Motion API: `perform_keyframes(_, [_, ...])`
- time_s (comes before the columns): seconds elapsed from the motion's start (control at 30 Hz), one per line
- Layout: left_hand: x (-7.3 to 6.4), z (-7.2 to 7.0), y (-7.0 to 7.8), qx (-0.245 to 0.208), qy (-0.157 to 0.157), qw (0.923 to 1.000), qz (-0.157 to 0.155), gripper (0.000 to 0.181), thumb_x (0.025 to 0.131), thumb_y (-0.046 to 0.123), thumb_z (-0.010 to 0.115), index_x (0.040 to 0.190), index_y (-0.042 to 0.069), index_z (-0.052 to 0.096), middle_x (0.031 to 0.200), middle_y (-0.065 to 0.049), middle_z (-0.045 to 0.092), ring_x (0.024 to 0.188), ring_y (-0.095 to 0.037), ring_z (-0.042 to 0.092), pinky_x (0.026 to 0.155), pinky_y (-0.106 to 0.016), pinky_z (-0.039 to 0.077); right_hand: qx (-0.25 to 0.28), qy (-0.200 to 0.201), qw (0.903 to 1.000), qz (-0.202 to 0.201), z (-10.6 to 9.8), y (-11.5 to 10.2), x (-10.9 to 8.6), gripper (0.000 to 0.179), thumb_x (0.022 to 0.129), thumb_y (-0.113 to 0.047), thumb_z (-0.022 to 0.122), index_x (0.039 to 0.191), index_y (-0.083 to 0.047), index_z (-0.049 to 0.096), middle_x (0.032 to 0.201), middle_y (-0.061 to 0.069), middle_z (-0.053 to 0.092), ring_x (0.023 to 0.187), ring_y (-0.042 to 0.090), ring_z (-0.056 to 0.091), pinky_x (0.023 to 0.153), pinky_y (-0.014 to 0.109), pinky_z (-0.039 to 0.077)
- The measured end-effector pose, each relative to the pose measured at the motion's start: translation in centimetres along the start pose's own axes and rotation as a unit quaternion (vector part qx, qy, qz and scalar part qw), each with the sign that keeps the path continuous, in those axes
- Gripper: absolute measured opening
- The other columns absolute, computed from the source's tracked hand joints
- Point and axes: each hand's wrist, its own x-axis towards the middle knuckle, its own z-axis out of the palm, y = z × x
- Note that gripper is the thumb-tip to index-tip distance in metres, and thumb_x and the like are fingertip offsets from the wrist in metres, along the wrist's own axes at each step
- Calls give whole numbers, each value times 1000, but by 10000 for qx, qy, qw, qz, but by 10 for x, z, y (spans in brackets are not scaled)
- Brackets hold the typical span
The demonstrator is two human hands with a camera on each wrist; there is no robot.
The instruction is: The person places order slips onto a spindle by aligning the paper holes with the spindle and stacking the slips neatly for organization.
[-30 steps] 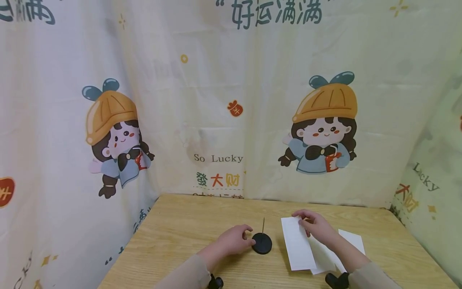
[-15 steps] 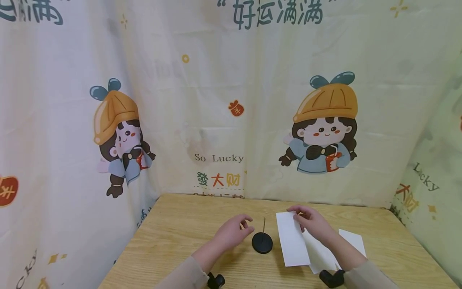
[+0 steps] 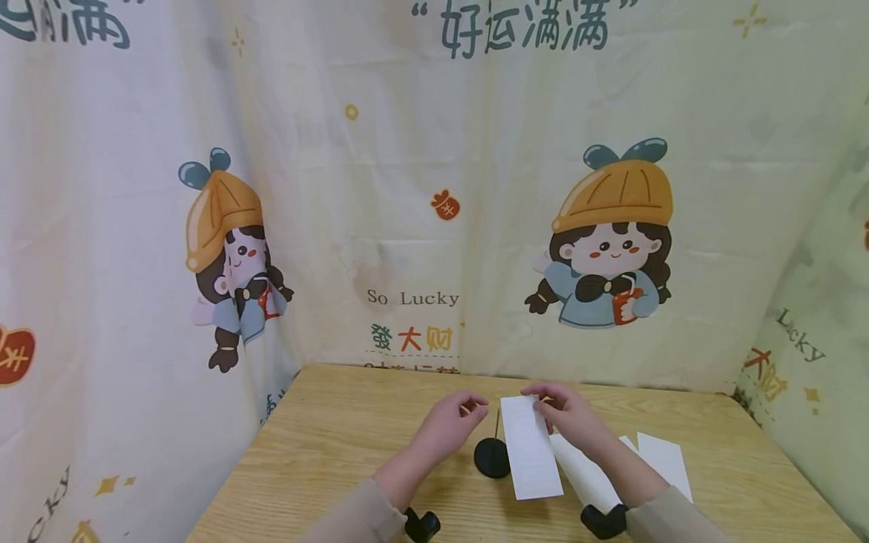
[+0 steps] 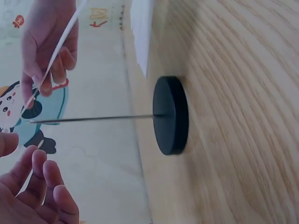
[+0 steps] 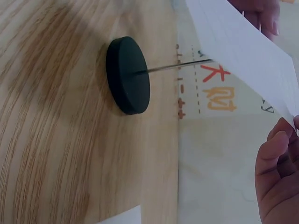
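Note:
A receipt spike, a thin upright metal rod on a round black base, stands on the table. My right hand pinches a white paper slip by its top corner and holds it raised just right of the rod. The slip has faint lines and covers part of the base's right edge in the head view. My left hand hovers left of the spike, thumb and fingers apart and loosely bent near the rod's tip, with nothing between them in the left wrist view.
More white paper slips lie on the wooden table at the right, partly under my right forearm. A printed cloth curtain hangs along the table's back edge and left side. Black wrist cameras sit at both cuffs.
My right hand has carried the paper slip left, from beside the other slips to the spike. My left hand has left the base and risen toward the rod's tip.

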Motion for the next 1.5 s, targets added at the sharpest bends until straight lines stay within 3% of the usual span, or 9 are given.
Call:
perform_keyframes(0.17, [1,5,9,-171,167,9997,43,25,98,43,59,109,23,69,93,12,60,84,-11,55,69,-33,46,40,-68,10000,-42,6,0,3,26,99,-11,59,124,-7,63,105,14,59,66,28,54,61,35,51])
perform_keyframes(0.4, [6,13,13,-267,313,9991,-52,28,94,48,64,105,22,69,88,11,59,79,-11,54,64,-32,46,-8,-125,9998,-137,10,2,8,25,100,-11,57,124,-7,62,104,14,54,65,24,53,61,36,50])
perform_keyframes(0.6, [9,16,13,-160,353,9992,-100,20,94,40,67,99,21,68,86,12,60,77,-10,53,64,-31,45,-10,-141,9996,-224,13,3,10,24,100,-10,57,123,-8,63,103,14,55,66,37,54,58,36,49])
perform_keyframes(0.87, [11,18,13,-192,296,9991,-234,15,95,38,66,94,23,66,86,11,61,78,-11,54,65,-32,45,72,-150,9997,-182,14,4,10,25,100,-10,57,124,-8,62,95,13,56,63,28,53,57,31,46])
perform_keyframes(1.07, [13,18,14,-304,276,9989,-240,16,95,37,66,94,21,66,86,10,61,77,-12,54,64,-32,45,157,-80,9998,-44,13,5,9,29,99,-13,60,128,-9,59,94,12,52,67,23,53,60,37,50])
perform_keyframes(1.5, [17,21,9,-538,167,9978,-357,16,96,35,65,91,21,62,87,7,61,77,-14,54,62,-33,45,582,-48,9983,32,14,10,4,36,98,-14,62,131,-4,55,97,11,55,78,27,54,67,32,51])
